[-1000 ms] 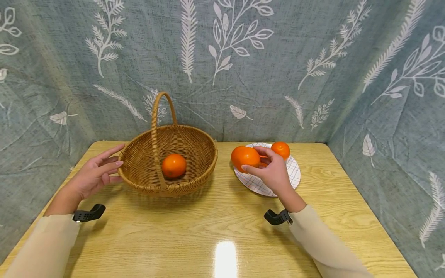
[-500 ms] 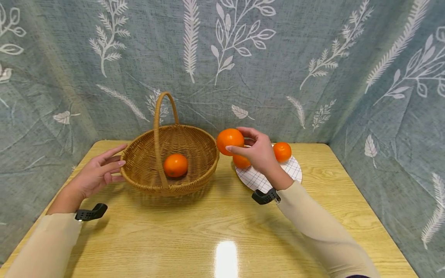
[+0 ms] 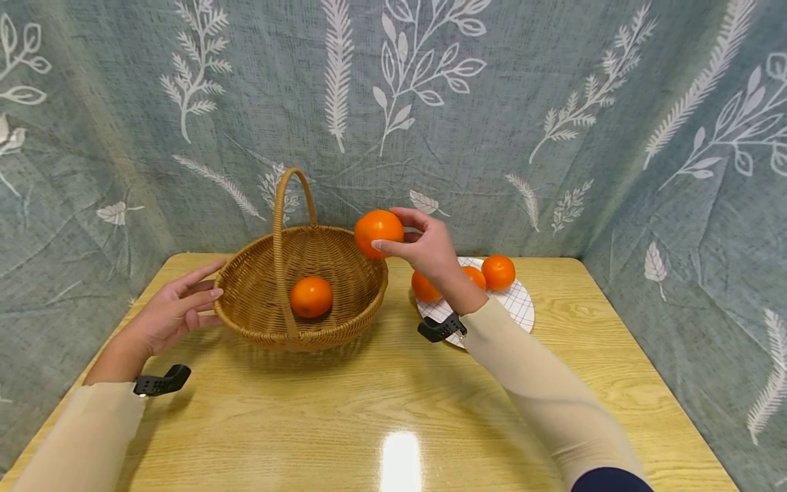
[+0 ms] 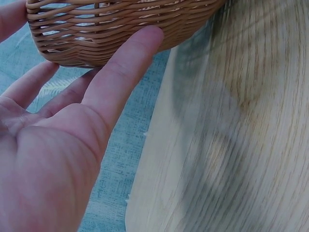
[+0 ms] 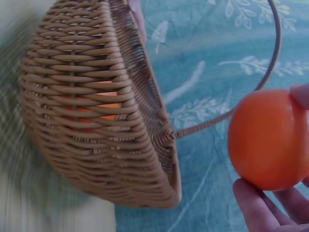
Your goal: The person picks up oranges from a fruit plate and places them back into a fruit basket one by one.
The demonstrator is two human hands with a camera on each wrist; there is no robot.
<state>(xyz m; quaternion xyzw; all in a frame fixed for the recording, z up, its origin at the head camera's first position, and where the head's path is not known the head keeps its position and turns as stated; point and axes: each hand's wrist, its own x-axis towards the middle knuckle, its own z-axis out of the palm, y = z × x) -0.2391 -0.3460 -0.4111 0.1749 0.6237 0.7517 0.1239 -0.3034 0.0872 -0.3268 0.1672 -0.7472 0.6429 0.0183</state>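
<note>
My right hand (image 3: 424, 249) pinches a smooth, shiny orange (image 3: 379, 234) between thumb and fingers. It holds the fruit above the right rim of a wicker basket (image 3: 338, 328). In the right wrist view, the held orange (image 5: 270, 140) is apart from the basket (image 5: 91, 159). Another orange (image 3: 311, 297) lies inside the basket, near the foot of its tall handle (image 3: 279, 253). At the basket's left side, my left hand (image 3: 169, 314) touches the rim with fairly straight fingers. Close up in the left wrist view, the thumb (image 4: 128, 65) rests against the woven wall.
A white checked plate (image 3: 519, 307) stands right of the basket. It bears a left orange (image 3: 425, 287), a partly hidden middle orange (image 3: 475, 277) and a right orange (image 3: 499, 272). Patterned cloth (image 3: 467, 178) hangs behind the wooden table (image 3: 295, 424).
My right hand has lifted the orange from over the plate and carried it left and up to the basket's right rim. My left hand has stayed at the basket's left side.
</note>
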